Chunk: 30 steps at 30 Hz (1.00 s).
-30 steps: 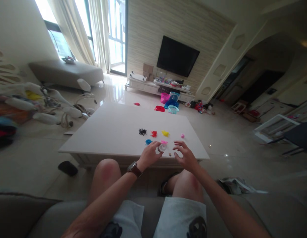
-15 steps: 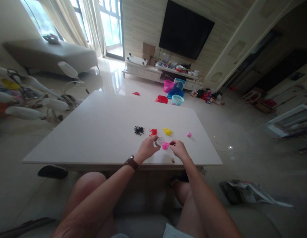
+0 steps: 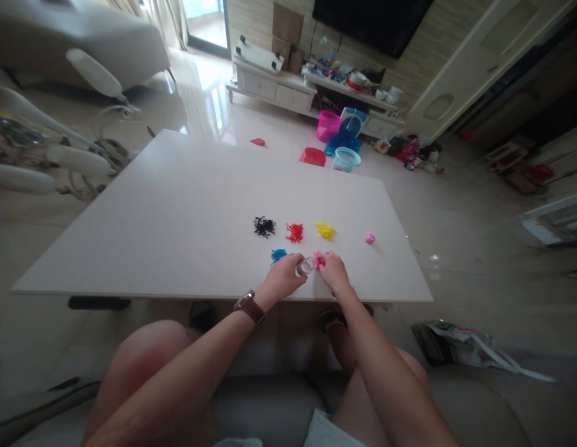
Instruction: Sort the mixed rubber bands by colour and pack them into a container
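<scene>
In my left hand, which has a watch on its wrist, is a small clear jar, tilted towards the right. My right hand is closed, its fingertips at a pile of small pink strips beside the jar's mouth; the fingers partly cover the pile. Beyond my hands lie piles of similar thin strips: black, red and yellow. A blue pile shows just past my left hand. Farther right sits a small pink lump whose kind I cannot make out.
All the piles rest on a long white table. On the floor beyond it stand a red container, a pink basket and a light blue basket. A low TV cabinet lines the wall. A plastic bag lies at right.
The view has tilted downward. My right hand has moved in over the pink pile, covering more of it. The blue pile now shows beyond my left hand, which still holds the jar.
</scene>
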Each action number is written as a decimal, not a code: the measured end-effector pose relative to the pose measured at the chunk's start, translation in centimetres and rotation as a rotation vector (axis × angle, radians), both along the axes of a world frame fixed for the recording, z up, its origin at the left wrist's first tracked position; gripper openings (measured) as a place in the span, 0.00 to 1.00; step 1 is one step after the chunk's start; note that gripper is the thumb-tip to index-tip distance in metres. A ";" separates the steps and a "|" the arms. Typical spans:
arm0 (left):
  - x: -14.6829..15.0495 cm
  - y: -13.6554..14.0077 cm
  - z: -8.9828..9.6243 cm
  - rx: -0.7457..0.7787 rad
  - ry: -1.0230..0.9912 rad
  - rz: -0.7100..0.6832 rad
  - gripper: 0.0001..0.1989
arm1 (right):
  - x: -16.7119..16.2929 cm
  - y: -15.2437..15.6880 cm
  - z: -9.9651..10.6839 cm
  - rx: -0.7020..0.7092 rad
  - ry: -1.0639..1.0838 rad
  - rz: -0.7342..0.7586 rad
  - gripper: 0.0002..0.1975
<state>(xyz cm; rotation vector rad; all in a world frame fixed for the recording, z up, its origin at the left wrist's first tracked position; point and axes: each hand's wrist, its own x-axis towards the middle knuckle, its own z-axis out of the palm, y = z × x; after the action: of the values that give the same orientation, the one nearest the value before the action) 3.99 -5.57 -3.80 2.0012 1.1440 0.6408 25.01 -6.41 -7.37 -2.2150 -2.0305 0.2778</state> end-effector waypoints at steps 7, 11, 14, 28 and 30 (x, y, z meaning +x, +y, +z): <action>-1.3 -0.9 1.0 -0.005 0.014 0.005 0.07 | -0.4 0.1 0.6 0.056 0.088 -0.075 0.11; -2.0 -1.0 1.1 0.012 0.048 0.028 0.08 | 0.0 0.3 0.8 0.072 0.271 -0.123 0.10; -2.2 -0.8 0.9 0.020 0.077 0.034 0.08 | 0.5 0.5 1.4 0.085 0.405 -0.181 0.07; -1.4 -0.6 0.9 0.034 0.221 0.080 0.12 | -1.5 -0.2 6.0 0.078 0.736 0.185 0.07; -1.3 -0.7 1.2 0.055 0.232 0.068 0.12 | -1.8 -0.5 6.3 0.083 0.680 0.231 0.07</action>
<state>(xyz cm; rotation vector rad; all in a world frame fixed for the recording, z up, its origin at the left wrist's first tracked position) 2.74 -6.28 -2.56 2.1327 1.3492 0.4876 23.25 -6.89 -1.04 -1.5288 -1.8416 0.8209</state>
